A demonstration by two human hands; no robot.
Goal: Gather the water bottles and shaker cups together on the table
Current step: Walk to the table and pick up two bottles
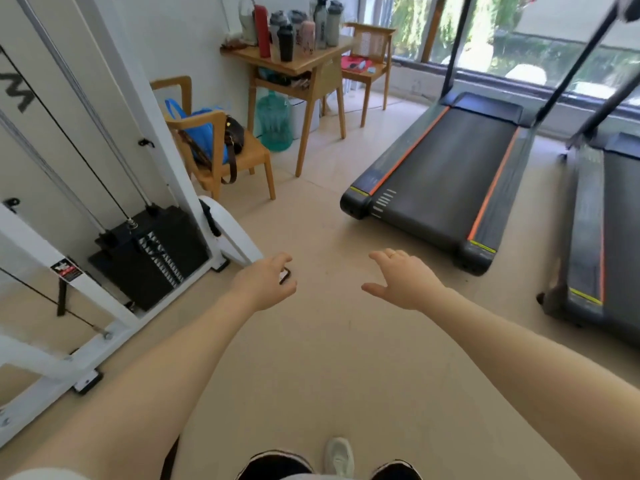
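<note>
Several bottles and shaker cups stand grouped on a small wooden table (309,62) far ahead by the wall. Among them are a tall red bottle (262,31), a black shaker (285,42), a pink cup (307,36) and grey bottles (333,23). Both my arms reach forward over the floor, well short of the table. My left hand (265,284) has its fingers curled around a small dark flat object (284,274). My right hand (405,280) is spread with nothing in it and wears a ring.
A white cable machine (145,258) fills the left side. A wooden chair (239,157) carries a blue bag and a dark handbag. A green water jug (274,121) sits under the table, with a second chair (372,46) behind it. Two treadmills (440,174) (602,237) lie to the right.
</note>
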